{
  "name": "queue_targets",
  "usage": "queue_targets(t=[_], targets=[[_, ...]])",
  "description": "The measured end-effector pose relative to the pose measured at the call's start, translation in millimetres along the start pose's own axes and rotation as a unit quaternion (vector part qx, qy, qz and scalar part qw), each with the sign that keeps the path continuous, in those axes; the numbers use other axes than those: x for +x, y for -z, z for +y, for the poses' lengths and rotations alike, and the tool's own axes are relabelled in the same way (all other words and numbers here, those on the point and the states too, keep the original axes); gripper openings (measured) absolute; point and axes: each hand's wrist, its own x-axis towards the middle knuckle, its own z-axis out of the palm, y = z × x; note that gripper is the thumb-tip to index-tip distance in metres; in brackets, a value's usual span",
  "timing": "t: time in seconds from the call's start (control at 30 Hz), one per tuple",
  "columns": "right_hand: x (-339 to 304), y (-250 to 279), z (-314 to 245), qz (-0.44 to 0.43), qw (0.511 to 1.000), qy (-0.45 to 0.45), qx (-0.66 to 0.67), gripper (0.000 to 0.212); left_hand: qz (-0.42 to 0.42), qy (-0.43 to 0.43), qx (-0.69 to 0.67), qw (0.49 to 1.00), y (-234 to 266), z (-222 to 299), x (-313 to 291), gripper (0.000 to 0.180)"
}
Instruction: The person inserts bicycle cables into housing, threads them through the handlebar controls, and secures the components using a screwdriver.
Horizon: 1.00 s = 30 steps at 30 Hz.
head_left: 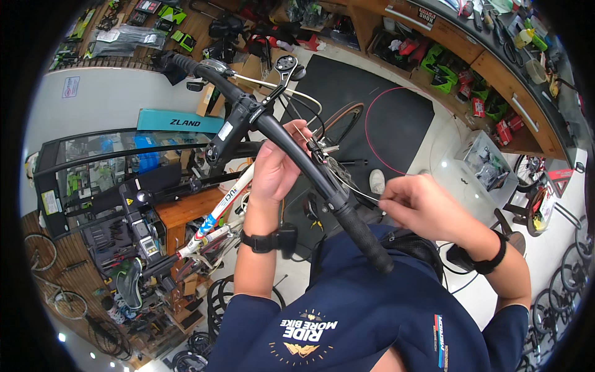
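A flat black handlebar (287, 137) with a ribbed black grip (365, 240) crosses in front of me on a white, red and blue bicycle frame (224, 199). My left hand (276, 172) reaches behind the bar, fingers closed near the brake lever and its clamp (317, 150); the bar partly hides what they hold. To the right of the grip, my right hand (424, 208) pinches a thin, pale inner cable (359, 191) between thumb and fingers. That cable runs from the lever area to my fingertips. A thin reddish loop of cable (367, 127) arcs beyond the right hand.
A black mat (396, 118) covers the floor ahead, with a bicycle wheel (347, 124) over it. On the left are a glass display case (87, 180) and a repair stand clamp (141, 198). A wooden workbench (505, 80) with tools stands at the right; a clear bin (480, 164) sits below.
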Motion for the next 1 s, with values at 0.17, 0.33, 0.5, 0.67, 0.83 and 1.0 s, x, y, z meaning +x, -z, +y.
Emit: queue_targets(t=[0.17,0.33,0.5,0.67,0.83,1.0], targets=[[19.0,-16.4,-19.3,0.051,0.998,0.024,0.029,0.017,0.044,-0.021,-0.057,0.997,-0.4,-2.4,14.2,0.018],[-1.0,6.5,-8.1,-0.001,1.0,-0.028,-0.003,0.017,0.214,0.007,-0.012,0.977,18.6,-22.8,0.9,0.011],[-16.4,20.0,26.1,-0.017,0.995,0.012,0.102,0.011,0.282,0.015,-0.042,0.958,27.0,-52.0,-29.0,0.014],[8.8,-1.2,0.0,0.002,0.997,0.075,0.003,0.013,0.364,0.014,-0.102,0.926,66.6,-72.1,-32.8,0.014],[33.7,0.8,23.4,-0.01,0.999,0.049,-0.021,0.013,0.405,0.015,-0.113,0.907,75.5,-72.3,-40.6,0.014],[36.2,4.9,83.1,-0.082,0.99,0.05,-0.101,0.018,0.434,-0.01,-0.085,0.897,85.2,-78.0,-47.5,0.013]])
